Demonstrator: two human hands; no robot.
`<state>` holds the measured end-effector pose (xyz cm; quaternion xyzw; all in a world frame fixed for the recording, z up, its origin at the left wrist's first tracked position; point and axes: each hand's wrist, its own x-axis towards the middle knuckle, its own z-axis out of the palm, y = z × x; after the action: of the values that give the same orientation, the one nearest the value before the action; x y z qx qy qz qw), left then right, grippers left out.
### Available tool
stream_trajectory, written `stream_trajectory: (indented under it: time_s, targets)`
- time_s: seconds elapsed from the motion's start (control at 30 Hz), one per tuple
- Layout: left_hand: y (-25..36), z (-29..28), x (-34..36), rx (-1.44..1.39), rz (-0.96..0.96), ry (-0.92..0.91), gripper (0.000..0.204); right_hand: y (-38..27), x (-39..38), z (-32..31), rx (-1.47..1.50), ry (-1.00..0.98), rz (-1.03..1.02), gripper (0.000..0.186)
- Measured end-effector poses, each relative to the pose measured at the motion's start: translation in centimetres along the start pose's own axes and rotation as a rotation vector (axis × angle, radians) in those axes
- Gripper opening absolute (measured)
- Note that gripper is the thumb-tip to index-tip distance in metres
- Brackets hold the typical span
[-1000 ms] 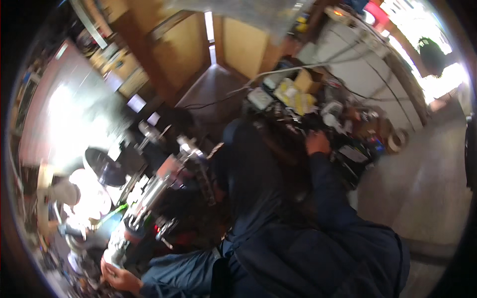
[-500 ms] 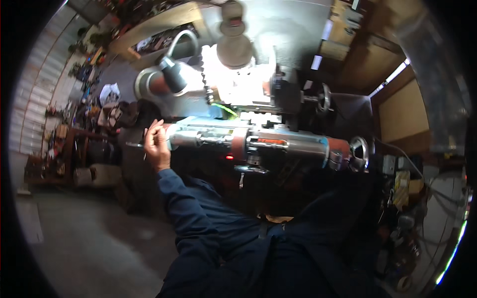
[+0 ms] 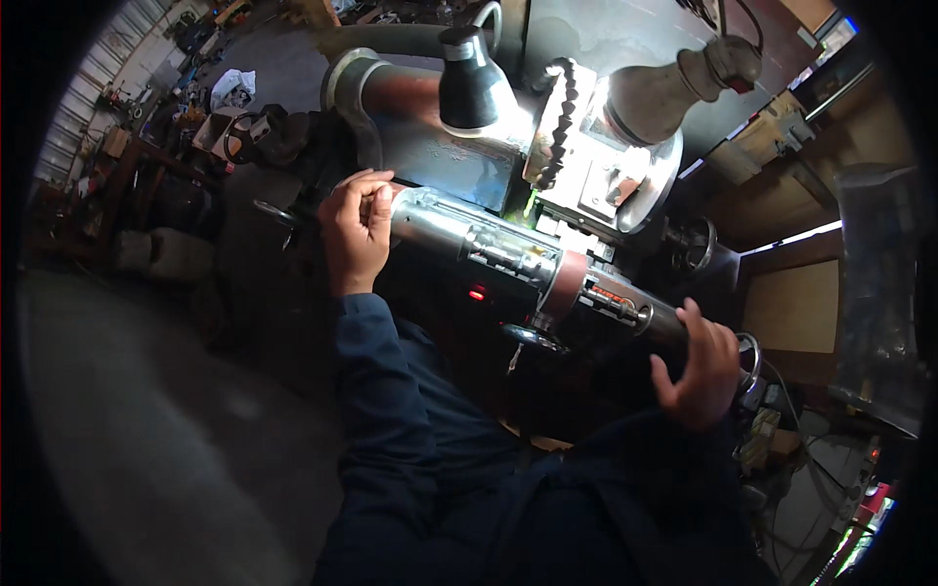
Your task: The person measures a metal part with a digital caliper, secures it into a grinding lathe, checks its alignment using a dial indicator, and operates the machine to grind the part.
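Note:
My left hand (image 3: 357, 234) is at the left end of a long metal cylinder assembly (image 3: 430, 223) on a workshop machine. Its fingers are curled and closed there; what they hold, if anything, is hidden. My right hand (image 3: 702, 369) is by the assembly's right end, fingers apart and thumb spread, gripping nothing. A reddish-brown collar (image 3: 565, 285) rings the assembly between the two hands. Below that collar sits a shiny handwheel (image 3: 533, 338). Another handwheel (image 3: 750, 361) shows just beyond my right hand.
A lit work lamp (image 3: 473, 86) leans over the machine bed. Behind the assembly stand a ribbed black hose (image 3: 560, 127) and a grey rounded machine head (image 3: 650, 103). Cluttered shelving (image 3: 156, 210) lines the left. Concrete floor (image 3: 176, 420) lies lower left.
My right hand has come into view at the assembly's right end. The view has turned, so the machine now slants down to the right. My left hand remains at the left end.

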<state>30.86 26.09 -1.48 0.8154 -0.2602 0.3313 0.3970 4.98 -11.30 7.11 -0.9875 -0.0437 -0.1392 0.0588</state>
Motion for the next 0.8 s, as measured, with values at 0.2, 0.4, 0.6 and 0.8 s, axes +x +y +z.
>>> stream_trajectory:
  time_s: [0.2,0.4,0.6,0.8]
  targets:
    - [0.8,1.6,4.3,0.096,-0.209,-0.129,0.023,2.6,5.2,2.2,-0.27,-0.307,0.096,0.032]
    - [-0.4,3.4,6.6,-0.231,-0.298,-0.097,0.031,4.4,8.1,2.2,-0.235,-0.33,0.205,0.03]
    - [-13.2,-2.2,6.4,-0.939,-0.694,0.124,0.077,4.3,8.3,2.0,-0.199,-0.356,0.139,0.03]
    - [-15.9,2.7,5.1,-1.318,-0.756,-0.222,0.053,4.3,8.3,0.6,-0.037,-0.36,0.139,0.031]
